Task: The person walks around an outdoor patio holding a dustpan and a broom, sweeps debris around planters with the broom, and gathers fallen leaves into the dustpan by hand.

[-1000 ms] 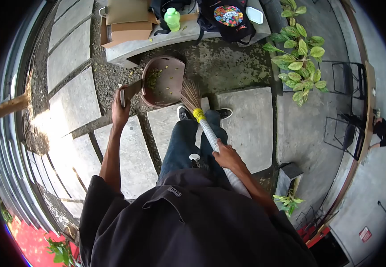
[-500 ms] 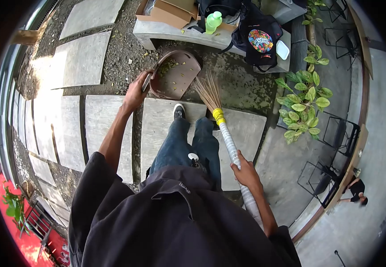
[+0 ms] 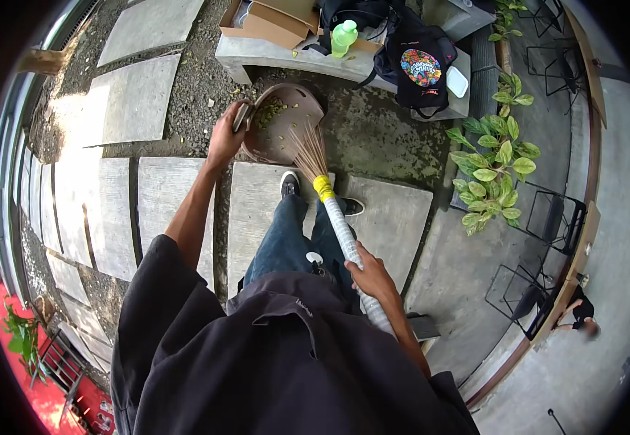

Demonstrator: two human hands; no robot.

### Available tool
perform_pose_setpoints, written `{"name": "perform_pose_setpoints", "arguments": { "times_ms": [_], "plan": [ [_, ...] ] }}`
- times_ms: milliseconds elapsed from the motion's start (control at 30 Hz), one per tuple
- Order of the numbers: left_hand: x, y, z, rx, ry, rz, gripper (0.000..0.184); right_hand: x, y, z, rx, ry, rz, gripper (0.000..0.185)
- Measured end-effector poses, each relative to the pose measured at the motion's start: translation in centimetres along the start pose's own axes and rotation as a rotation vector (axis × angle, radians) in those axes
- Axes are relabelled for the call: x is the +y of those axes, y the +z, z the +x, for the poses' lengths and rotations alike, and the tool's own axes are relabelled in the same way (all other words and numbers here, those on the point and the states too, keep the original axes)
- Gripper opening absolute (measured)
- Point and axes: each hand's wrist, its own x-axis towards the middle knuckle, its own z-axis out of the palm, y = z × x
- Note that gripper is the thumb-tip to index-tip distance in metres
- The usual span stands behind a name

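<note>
My left hand (image 3: pixel 225 133) is closed around the handle of a brown dustpan (image 3: pixel 271 147), which rests on the ground beyond my feet. Yellow-green leaves (image 3: pixel 270 110) lie inside the pan, mostly toward its left side. My right hand (image 3: pixel 372 275) grips the wrapped, pale shaft of a stick broom (image 3: pixel 342 230), bound with yellow tape near the bristles. The thin bristles (image 3: pixel 309 151) reach over the dustpan's right, open edge. Whether their tips touch the pan floor I cannot tell.
A concrete bench (image 3: pixel 286 58) ahead bears a cardboard box (image 3: pixel 275 22), a green bottle (image 3: pixel 344 38) and a black backpack (image 3: pixel 418 65). Leafy plants (image 3: pixel 496 170) and black chairs (image 3: pixel 521 293) line the right. Concrete slabs (image 3: pixel 177 210) pave the ground. Another person (image 3: pixel 582 310) is at far right.
The broom has swung left, its bristles passing from beside the dustpan to over its open edge. My right hand moved left with it. The dustpan shifted slightly and turned a little.
</note>
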Motion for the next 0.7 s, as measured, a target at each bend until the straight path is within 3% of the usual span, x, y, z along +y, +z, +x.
{"name": "perform_pose_setpoints", "arguments": {
  "times_ms": [167, 267, 300, 433, 500, 700],
  "plan": [
    [-2.7, -2.7, 1.8, 0.131, -0.1, -0.055, 0.035, 3.4, -1.4, -3.2, 0.056, 0.05, 0.104, 0.064],
    [-5.5, -4.7, 2.4, 0.238, -0.049, -0.06, 0.033, 6.7, -1.1, -4.1, 0.118, 0.093, 0.2, 0.064],
    [-5.9, -5.6, 2.3, 0.223, -0.15, -0.02, 0.031, 7.7, -0.9, -4.3, 0.157, 0.1, 0.245, 0.064],
    [-6.0, -7.1, 1.1, 0.346, -0.058, -0.049, 0.032, 9.7, -1.1, -5.1, 0.228, 0.193, 0.29, 0.062],
    [-5.9, -7.7, -0.1, 0.348, -0.221, -0.136, 0.034, 12.6, -0.8, -4.8, 0.267, 0.169, 0.304, 0.061],
    [-3.6, -4.6, -3.7, 0.446, -0.333, -0.363, 0.028, 15.1, -2.2, -6.6, 0.225, 0.249, 0.732, 0.052]
  ]
}}
